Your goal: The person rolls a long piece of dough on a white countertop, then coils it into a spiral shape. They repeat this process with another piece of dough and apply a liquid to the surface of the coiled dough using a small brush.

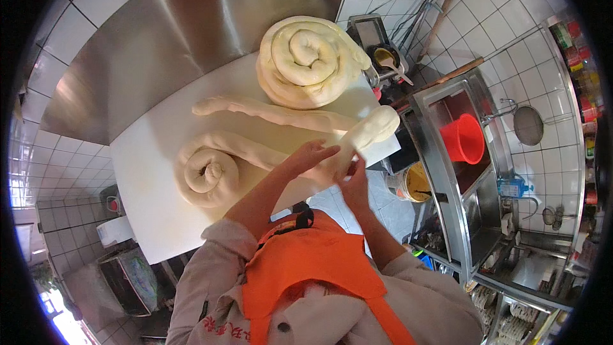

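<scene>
A thick rope of pale dough (373,128) runs diagonally at the right side of the white board (143,220), its rounded end towards the far right. My left hand (311,155) lies over the dough near the board's front edge, fingers stretched to the right; its thumb side is hidden. My right hand (354,182) is curled at the dough's near side, fingertips against it. The dough between both hands is blurred. To the left, a small dough coil (210,172) has a tail reaching under my left forearm. Another dough strand (268,110) lies behind.
A large, oily-looking dough coil (306,60) rests at the back, by the metal backsplash (191,24). Right of the board are a bowl with a light-coloured utensil (390,63), a bucket (414,182) and a steel sink (469,191) holding a red bucket (462,139).
</scene>
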The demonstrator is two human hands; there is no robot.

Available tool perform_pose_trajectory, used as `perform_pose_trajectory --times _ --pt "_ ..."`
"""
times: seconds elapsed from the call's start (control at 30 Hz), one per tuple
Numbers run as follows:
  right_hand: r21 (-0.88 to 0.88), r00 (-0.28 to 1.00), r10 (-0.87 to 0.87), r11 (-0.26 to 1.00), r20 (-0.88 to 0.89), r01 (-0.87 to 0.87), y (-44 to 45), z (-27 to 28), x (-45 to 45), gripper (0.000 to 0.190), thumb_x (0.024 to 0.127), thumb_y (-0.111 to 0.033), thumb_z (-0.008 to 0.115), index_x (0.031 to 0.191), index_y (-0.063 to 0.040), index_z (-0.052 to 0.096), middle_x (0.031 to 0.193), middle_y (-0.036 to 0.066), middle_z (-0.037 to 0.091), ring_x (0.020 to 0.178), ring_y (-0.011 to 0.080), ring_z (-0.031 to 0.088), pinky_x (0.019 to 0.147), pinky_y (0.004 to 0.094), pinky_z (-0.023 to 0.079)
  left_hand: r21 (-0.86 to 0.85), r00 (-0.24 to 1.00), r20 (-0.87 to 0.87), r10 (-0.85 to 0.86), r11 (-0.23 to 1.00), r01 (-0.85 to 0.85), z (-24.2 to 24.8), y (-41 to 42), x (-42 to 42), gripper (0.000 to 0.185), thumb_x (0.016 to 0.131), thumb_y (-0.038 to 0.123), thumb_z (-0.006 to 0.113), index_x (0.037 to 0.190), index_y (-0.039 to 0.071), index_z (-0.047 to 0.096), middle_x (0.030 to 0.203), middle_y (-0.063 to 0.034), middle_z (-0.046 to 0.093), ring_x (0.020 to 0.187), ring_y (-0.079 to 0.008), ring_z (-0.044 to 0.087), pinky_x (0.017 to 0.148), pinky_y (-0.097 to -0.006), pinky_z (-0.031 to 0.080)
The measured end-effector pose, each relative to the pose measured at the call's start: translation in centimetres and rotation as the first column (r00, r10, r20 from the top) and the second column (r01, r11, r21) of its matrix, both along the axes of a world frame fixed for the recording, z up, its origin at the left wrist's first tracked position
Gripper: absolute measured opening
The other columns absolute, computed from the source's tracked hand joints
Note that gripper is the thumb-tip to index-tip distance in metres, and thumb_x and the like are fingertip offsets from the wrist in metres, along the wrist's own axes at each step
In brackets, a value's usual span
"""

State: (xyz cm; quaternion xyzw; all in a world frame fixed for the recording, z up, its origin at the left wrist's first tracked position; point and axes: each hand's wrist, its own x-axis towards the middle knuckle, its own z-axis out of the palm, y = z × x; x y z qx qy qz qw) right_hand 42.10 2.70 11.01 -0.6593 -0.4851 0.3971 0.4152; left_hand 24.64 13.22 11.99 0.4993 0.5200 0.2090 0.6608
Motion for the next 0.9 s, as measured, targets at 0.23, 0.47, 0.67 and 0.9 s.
perform_pose_trajectory --times 0.23,0.47,0.67,0.9 --pt "0.115 0.814 -0.029 0.992 0.581 -0.046 -1.0 1.4 4.6 0.073 0.082 -0.006 0.086 0.147 0.000 0.053 0.120 0.013 0.068 0.101 0.0211 0.068 0.089 0.0359 0.056 -0.250 0.958 0.270 -0.100 0.953 0.170 1.3 -4.3 -1.5 0.055 0.092 0.039 0.078 0.127 -0.002 0.068 0.098 -0.0093 0.072 0.085 -0.0193 0.067 0.074 -0.0378 0.057" --pt "-0.059 0.486 0.466 0.764 0.739 -0.642 1.4 -0.5 2.3 0.108 0.076 -0.033 0.092 0.163 -0.006 0.033 0.165 0.024 0.032 0.142 0.0393 0.048 0.119 0.0553 0.037 -0.289 0.904 0.346 0.253 0.945 -0.154 5.3 -11.4 -14.1 0.061 0.091 0.023 0.075 0.143 -0.005 0.059 0.126 -0.0114 0.070 0.111 -0.0197 0.066 0.098 -0.0352 0.054" --pt "-0.192 0.182 0.612 0.494 0.770 -0.848 4.2 -3.0 -7.6 0.088 0.076 -0.040 0.089 0.148 -0.006 0.052 0.146 0.018 0.056 0.136 0.0353 0.054 0.122 0.0606 0.028 -0.284 0.761 0.344 0.550 0.833 -0.474 6.5 -24.9 -27.5 0.070 0.083 0.020 0.077 0.143 -0.009 0.056 0.134 -0.0162 0.067 0.122 -0.0241 0.064 0.106 -0.0374 0.051" --pt "-0.106 0.275 0.854 0.354 0.442 -0.929 3.6 -0.8 -17.9 0.063 0.079 -0.040 0.085 0.125 -0.002 0.065 0.110 0.019 0.070 0.102 0.0380 0.069 0.090 0.0463 0.056 -0.316 0.323 0.422 0.847 0.471 -0.823 0.0 -37.6 -35.9 0.072 0.081 0.026 0.073 0.143 -0.007 0.055 0.125 -0.0159 0.070 0.112 -0.0274 0.070 0.098 -0.0389 0.056"
